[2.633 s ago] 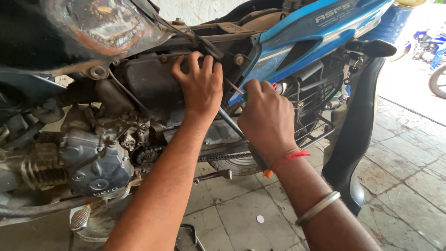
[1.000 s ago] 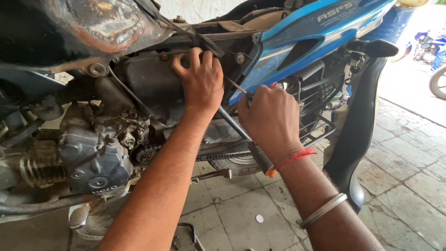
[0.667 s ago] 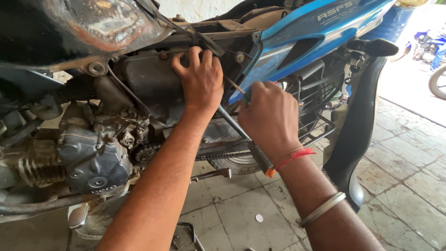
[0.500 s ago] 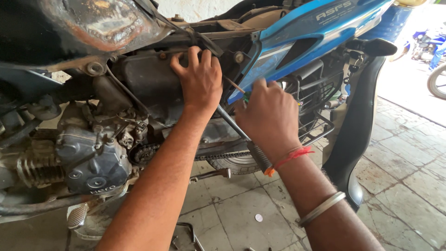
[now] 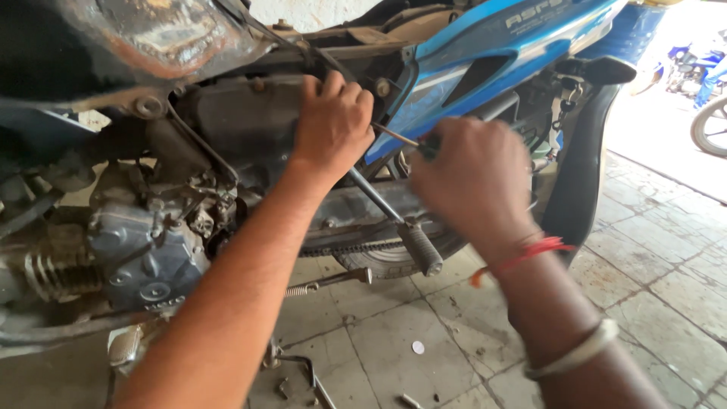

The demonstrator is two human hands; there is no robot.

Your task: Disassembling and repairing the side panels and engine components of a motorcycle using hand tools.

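Observation:
My left hand (image 5: 331, 125) rests flat on the dark side cover (image 5: 246, 121) of a motorcycle, fingers curled over its top edge beside the blue side panel (image 5: 485, 64). My right hand (image 5: 473, 178) is closed around the handle of a screwdriver (image 5: 397, 138), whose thin metal shaft points left toward the gap between the cover and the blue panel, just below my left fingers. A red thread and a metal bangle circle my right wrist.
The grey engine (image 5: 144, 257) sits low at the left, with the kick lever and footpeg (image 5: 420, 250) below my hands. The black rear mudguard (image 5: 579, 167) stands at the right. Small bolts (image 5: 409, 399) lie on the tiled floor (image 5: 424, 333). Another motorcycle wheel (image 5: 710, 125) shows at the far right.
My right hand has shifted slightly up and left with the screwdriver toward the panel gap. The left hand stays on the cover.

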